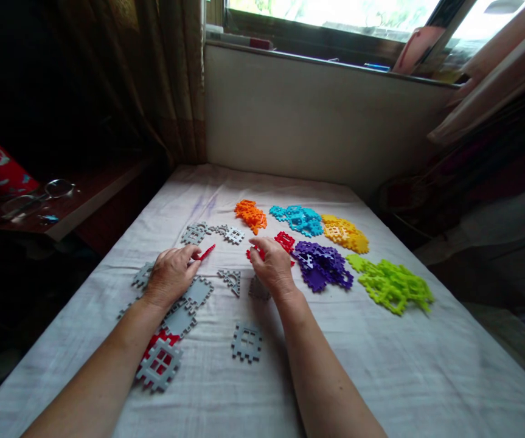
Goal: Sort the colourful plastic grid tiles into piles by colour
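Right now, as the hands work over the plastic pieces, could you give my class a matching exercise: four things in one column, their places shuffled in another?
Things
1. Clear-lensed eyeglasses
2. Thin red plastic piece
3. Light-blue pile of toothed plastic pieces
4. Lime-green pile of toothed plastic pieces

Places
A. Between the orange pile and the yellow pile
B. On the reddish-brown desk
C. Farthest right of the coloured piles
D. At the fingertips of the left hand

Pairs: 1-B, 2-D, 3-A, 4-C

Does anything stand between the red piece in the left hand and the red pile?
The right hand does, partly covering the red pile in this view. A grey square lies near the straight line from the red piece.
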{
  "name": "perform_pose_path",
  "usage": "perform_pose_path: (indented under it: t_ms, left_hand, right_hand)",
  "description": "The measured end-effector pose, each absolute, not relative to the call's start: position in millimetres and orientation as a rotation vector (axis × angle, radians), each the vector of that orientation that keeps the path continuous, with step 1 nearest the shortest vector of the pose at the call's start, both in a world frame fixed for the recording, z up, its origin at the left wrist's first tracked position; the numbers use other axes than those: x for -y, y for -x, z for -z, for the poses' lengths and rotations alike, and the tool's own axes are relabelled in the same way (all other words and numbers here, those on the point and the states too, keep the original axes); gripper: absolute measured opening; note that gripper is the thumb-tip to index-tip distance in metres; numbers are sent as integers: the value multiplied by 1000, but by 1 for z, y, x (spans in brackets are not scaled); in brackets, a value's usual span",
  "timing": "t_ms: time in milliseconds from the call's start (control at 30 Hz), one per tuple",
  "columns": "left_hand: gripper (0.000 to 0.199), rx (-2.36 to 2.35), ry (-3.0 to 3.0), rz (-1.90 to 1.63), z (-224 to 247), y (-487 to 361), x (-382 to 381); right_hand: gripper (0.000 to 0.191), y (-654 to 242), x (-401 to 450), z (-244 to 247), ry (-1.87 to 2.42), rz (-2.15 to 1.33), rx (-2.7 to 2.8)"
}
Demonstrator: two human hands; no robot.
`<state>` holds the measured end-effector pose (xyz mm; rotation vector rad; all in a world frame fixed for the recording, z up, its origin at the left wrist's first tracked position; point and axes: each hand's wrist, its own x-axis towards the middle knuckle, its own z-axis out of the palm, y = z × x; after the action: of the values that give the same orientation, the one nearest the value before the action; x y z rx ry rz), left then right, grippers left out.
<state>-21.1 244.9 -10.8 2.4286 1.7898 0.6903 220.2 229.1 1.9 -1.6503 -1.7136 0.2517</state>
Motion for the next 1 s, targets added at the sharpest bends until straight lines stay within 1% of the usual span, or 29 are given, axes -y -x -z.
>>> perform_pose_path:
  t_ms: [133, 167, 267, 433, 500, 567, 767, 867, 1000]
  left_hand:
    - [23, -1620, -2331, -852, 6, 16, -243]
    - [24, -1561, -2310, -898, 3, 13, -242]
    - [26, -1426, -2271, -1001, -5, 6, -237]
    - [26, -1358, -2233, -1069, -11, 2, -233]
    - [26, -1351, -2229, -1065, -10, 2, -233]
    - [28, -1333, -2244, -1034, -8, 2, -234]
    - [47, -1388, -2355, -942, -6, 15, -242]
    - [47, -1502, -2345, -943, -7, 30, -250]
    - [44, -1633, -2353, -1017, -2, 50, -262]
  right_hand:
    - [39, -197, -224, -3, 1510, -319, 1875]
    - [36, -196, -224, -3, 1493, -342, 1888]
    - [18, -198, -224, -6, 1486, -414, 1872]
    - [13, -208, -223, -15, 1372, -483, 1872]
    - [10, -210, -222, -18, 1370, -433, 1911]
    - [13, -213, -221, -19, 1392, -354, 1935]
    - [15, -246, -234, -28, 1650, 17, 1844]
    - [19, -268, -252, -35, 1782, 162, 1856]
    - [21, -283, -273, -36, 1833, 188, 2070]
